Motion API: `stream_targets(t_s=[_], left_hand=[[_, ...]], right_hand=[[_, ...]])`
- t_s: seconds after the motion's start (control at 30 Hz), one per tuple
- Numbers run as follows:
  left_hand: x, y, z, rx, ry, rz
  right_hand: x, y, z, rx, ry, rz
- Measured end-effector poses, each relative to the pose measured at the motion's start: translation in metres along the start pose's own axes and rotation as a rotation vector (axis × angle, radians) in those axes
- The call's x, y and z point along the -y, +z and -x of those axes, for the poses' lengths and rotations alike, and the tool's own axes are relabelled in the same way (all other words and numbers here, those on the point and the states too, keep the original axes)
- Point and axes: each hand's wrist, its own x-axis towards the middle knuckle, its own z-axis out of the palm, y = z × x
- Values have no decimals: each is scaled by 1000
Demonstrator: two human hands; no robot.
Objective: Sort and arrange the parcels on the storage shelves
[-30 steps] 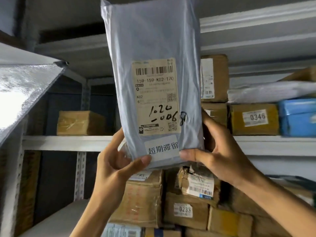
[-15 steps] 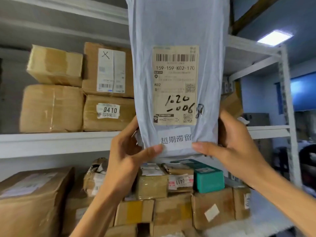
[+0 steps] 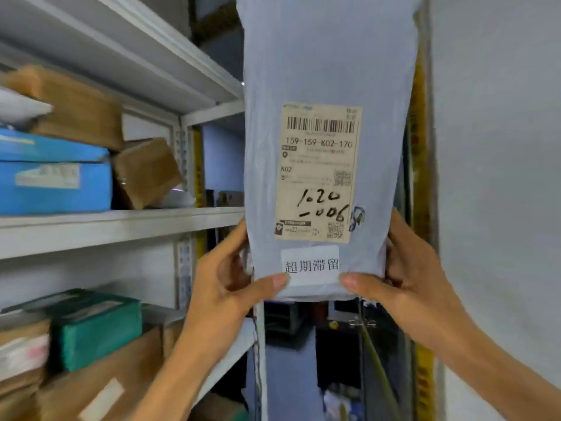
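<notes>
**Grey parcel in both hands, not yet on a shelf**

My left hand (image 3: 224, 278) and right hand (image 3: 409, 278) each pinch a lower corner of the grey parcel (image 3: 328, 71), thumbs in front beside the white sticker (image 3: 309, 264). The parcel stands upright in the centre of the frame, in the air, with its label (image 3: 318, 171) facing me. At the left, the shelves (image 3: 121, 226) already carry a blue box (image 3: 54, 183), a green box (image 3: 97, 329) and a brown carton (image 3: 145, 171). I judge this parcel is still to be placed. Compared with half a second ago, the view has turned right. The shelf end and a plain wall (image 3: 501, 147) now show, and the grip is unchanged.
</notes>
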Motion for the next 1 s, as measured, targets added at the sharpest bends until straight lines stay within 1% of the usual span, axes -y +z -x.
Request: stream_targets(t_s=[0.1, 0.23, 0.37, 0.47, 0.6, 0.77, 1.0], left_hand=[[43, 64, -14, 70, -34, 153], [84, 158, -28, 201, -70, 294], [109, 249, -35, 322, -97, 444], [125, 313, -30, 462, -121, 522], [147, 388, -18, 623, -176, 612], [184, 472, -10, 810, -257, 756], [244, 562, 15, 1119, -347, 863]], right_hand=[[-10, -59, 24, -82, 40, 118], [-11, -139, 57, -230, 117, 315], [-6, -209, 97, -339, 164, 488], [-1, -249, 131, -413, 206, 613], [2, -286, 172, -578, 281, 761], [-6, -317, 206, -780, 354, 857], [-48, -346, 258, -1040, 538, 1046]])
